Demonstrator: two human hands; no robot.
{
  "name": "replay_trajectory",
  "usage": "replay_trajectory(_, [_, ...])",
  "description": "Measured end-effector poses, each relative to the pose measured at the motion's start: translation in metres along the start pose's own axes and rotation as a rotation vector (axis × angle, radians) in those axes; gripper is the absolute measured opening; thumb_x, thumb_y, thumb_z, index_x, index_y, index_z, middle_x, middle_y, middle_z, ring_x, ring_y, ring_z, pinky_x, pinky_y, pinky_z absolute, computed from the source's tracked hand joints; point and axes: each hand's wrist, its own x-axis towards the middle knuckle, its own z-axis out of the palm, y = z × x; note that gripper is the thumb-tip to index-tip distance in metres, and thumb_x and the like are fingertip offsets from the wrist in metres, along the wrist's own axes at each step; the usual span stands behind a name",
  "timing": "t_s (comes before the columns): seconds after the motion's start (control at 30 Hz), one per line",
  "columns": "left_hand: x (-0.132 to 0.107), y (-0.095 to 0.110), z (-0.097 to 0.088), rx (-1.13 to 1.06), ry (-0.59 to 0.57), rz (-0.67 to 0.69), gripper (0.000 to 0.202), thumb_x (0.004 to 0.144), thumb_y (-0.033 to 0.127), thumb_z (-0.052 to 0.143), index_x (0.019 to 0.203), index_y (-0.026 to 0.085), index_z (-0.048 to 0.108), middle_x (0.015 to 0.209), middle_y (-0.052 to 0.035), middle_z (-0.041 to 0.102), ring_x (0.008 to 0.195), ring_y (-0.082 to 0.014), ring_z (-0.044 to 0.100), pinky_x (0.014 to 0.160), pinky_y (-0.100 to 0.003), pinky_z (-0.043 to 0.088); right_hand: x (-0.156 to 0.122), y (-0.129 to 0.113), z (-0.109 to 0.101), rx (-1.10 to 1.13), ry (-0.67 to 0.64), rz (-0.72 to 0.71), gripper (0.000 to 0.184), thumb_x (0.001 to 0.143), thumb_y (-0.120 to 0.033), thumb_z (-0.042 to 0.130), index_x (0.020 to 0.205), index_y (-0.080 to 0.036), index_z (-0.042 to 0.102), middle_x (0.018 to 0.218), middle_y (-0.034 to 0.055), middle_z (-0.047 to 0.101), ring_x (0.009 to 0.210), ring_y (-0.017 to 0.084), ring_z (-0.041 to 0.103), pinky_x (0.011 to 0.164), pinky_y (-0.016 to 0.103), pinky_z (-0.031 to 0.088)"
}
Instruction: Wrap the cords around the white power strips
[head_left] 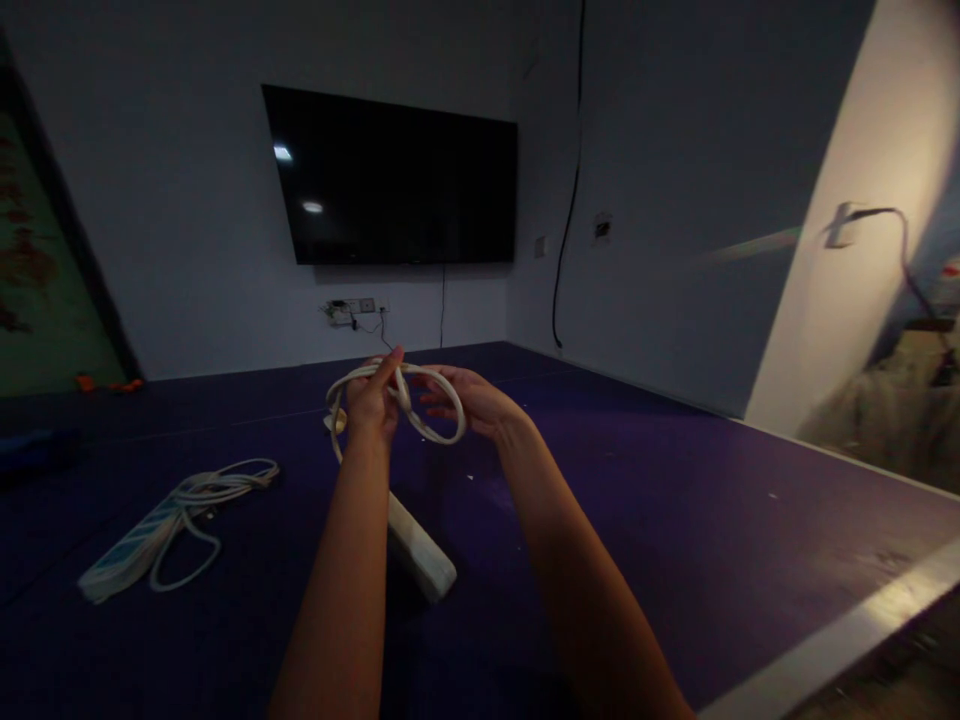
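Both my hands are raised in front of me over a dark purple floor mat [675,520]. My left hand [373,402] is closed around a coil of white power cable [442,432], one finger pointing up. My right hand [469,400] grips the same coil from the right side. The cable runs down to a white power strip [420,550] that lies on the mat below my left forearm.
A second white power strip [131,545] with its coiled cable [225,485] lies on the mat to the left. A black TV [394,180] hangs on the far wall above a wall socket [356,308]. A white wall corner [832,250] stands at the right.
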Motion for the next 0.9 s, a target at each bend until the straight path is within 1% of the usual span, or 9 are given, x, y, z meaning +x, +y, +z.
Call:
replay_trajectory(0.13, [-0.005,-0.002,0.005,0.029,-0.016,-0.079,0.042,0.042,0.036,0.084,0.058,0.017,0.05,0.044,0.0077,0.05,0.032,-0.0051,0.042,0.031,-0.017,0.028,0.002,0.007,0.006,0.017,-0.079,0.061,0.022,0.076,-0.011,0.07,0.096,-0.015,0.065,0.071,-0.0002,0.067,0.058,0.008,0.061,0.058,0.018,0.051])
replay_trajectory(0.27, [-0.004,-0.005,0.006,0.008,-0.007,-0.051,0.042,0.044,0.035,0.084,0.056,0.017,0.048,0.045,0.0079,0.05,0.037,-0.005,0.046,0.036,-0.017,0.035,0.005,0.007,0.01,-0.035,-0.032,0.062,0.02,0.071,-0.017,0.076,0.089,-0.013,0.067,0.064,-0.0014,0.064,0.052,0.006,0.055,0.055,0.017,0.048])
replay_trajectory(0.37, [0.001,-0.007,0.004,0.011,-0.048,-0.149,0.04,0.05,0.038,0.082,0.052,0.016,0.049,0.046,0.0053,0.051,0.04,-0.0058,0.05,0.041,-0.017,0.04,0.006,0.004,0.01,-0.106,-0.008,0.036,0.017,0.067,-0.02,0.079,0.08,-0.013,0.069,0.06,-0.0032,0.062,0.048,0.004,0.049,0.052,0.016,0.043])
replay_trajectory(0.5, [0.007,-0.009,0.0,0.021,-0.128,-0.249,0.034,0.056,0.037,0.081,0.058,0.016,0.055,0.051,0.0033,0.055,0.046,-0.007,0.053,0.048,-0.019,0.044,0.001,-0.004,0.008,-0.211,0.048,-0.059,0.018,0.057,-0.017,0.083,0.07,-0.014,0.071,0.056,-0.005,0.061,0.052,0.004,0.051,0.057,0.015,0.043])
replay_trajectory(0.63, [0.008,-0.014,-0.005,0.1,-0.234,-0.41,0.04,0.066,0.056,0.07,0.065,0.017,0.058,0.056,0.0009,0.059,0.051,-0.0109,0.057,0.056,-0.024,0.049,-0.006,-0.012,0.007,-0.375,0.14,-0.096,0.016,0.056,-0.016,0.083,0.069,-0.014,0.074,0.055,-0.0033,0.064,0.054,0.007,0.055,0.061,0.019,0.045])
replay_trajectory(0.73, [0.009,-0.015,-0.011,0.299,-0.301,-0.557,0.06,0.069,0.077,0.049,0.072,0.018,0.061,0.06,-0.0027,0.064,0.055,-0.0158,0.061,0.059,-0.03,0.05,-0.007,-0.015,0.007,-0.458,0.197,-0.098,0.012,0.058,-0.016,0.081,0.069,-0.014,0.075,0.054,-0.0019,0.064,0.052,0.009,0.054,0.057,0.021,0.045])
replay_trajectory(0.8, [0.011,-0.013,-0.015,0.544,-0.292,-0.578,0.072,0.067,0.084,0.036,0.068,0.018,0.063,0.059,-0.0069,0.064,0.057,-0.0193,0.062,0.058,-0.032,0.049,-0.006,-0.013,0.006,-0.486,0.246,-0.098,0.011,0.058,-0.015,0.081,0.067,-0.013,0.074,0.051,-0.0016,0.062,0.049,0.008,0.052,0.053,0.021,0.043])
replay_trajectory(0.87, [0.012,-0.008,-0.017,0.808,-0.209,-0.453,0.077,0.065,0.087,0.032,0.059,0.016,0.061,0.056,-0.011,0.062,0.06,-0.0235,0.064,0.059,-0.035,0.049,-0.003,-0.011,0.004,-0.494,0.323,-0.101,0.011,0.057,-0.014,0.081,0.065,-0.013,0.074,0.047,-0.0022,0.059,0.047,0.008,0.05,0.051,0.02,0.042])
replay_trajectory(0.9, [0.012,-0.004,-0.017,0.897,-0.159,-0.312,0.077,0.064,0.087,0.032,0.057,0.016,0.061,0.058,-0.0127,0.063,0.064,-0.0255,0.065,0.063,-0.037,0.049,-0.001,-0.009,0.002,-0.493,0.365,-0.102,0.012,0.056,-0.013,0.082,0.064,-0.012,0.073,0.046,-0.0027,0.057,0.046,0.008,0.05,0.05,0.02,0.041])
